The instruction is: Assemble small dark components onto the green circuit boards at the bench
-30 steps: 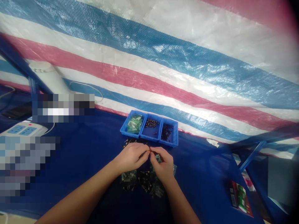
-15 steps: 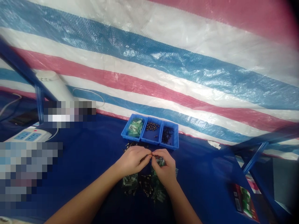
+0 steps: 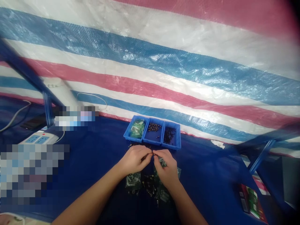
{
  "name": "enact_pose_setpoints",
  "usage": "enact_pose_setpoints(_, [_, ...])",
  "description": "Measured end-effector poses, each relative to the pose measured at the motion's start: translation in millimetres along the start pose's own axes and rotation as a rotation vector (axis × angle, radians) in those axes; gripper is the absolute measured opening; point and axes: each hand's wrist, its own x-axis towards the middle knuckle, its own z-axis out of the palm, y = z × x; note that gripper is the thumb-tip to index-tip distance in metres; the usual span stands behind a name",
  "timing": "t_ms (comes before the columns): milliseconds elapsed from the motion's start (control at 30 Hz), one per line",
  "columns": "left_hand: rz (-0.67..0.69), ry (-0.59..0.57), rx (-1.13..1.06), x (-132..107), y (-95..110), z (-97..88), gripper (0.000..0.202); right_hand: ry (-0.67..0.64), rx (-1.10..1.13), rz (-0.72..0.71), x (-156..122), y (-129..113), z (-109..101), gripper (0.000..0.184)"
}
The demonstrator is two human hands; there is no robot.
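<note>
My left hand (image 3: pixel 137 158) and my right hand (image 3: pixel 167 165) meet fingertip to fingertip above the blue surface. Both are closed in a pinch on a small brass-coloured part (image 3: pixel 153 153), mostly covered by the fingers and too small to name exactly. Below the left hand lies a clear bag of metal pieces (image 3: pixel 133 181). Another bag with silvery and green pieces (image 3: pixel 162 194) is partly hidden under my right hand. Between the bags is a loose pile of small dark and brass-tipped parts (image 3: pixel 149 184); more such parts (image 3: pixel 134 145) show behind my left hand.
Three joined blue bins stand beyond my hands: the left bin (image 3: pixel 127 137) holds green-and-clear packets, the middle bin (image 3: pixel 152 140) brass-coloured pieces, the right bin (image 3: pixel 171 146) black pieces. A power strip (image 3: pixel 44 138) lies left, a red-green packet (image 3: pixel 253 203) right. Striped sheeting (image 3: pixel 150 65) hangs behind.
The view has shifted slightly, so the surroundings sit a little further right. Both hands keep their pinch at nearly the same spot, with only small finger movement.
</note>
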Motion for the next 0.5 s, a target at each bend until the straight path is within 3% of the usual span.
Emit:
enact_pose_setpoints(133, [0.021, 0.024, 0.001, 3.2, -7.0, -4.0, 0.016, -0.09, -0.117, 0.022, -12.4, -5.0, -13.9, 0.027])
enact_pose_setpoints(300, [0.024, -0.004, 0.026, 10.7, -9.2, -8.1, 0.02, -0.272, -0.366, -0.043, -67.9, -0.3, -47.0, 0.032])
enact_pose_setpoints(500, [0.053, 0.033, 0.075, 13.1, -3.8, -6.9, 0.023, -0.349, -0.585, 0.063, -123.1, 4.2, -71.6, 0.075])
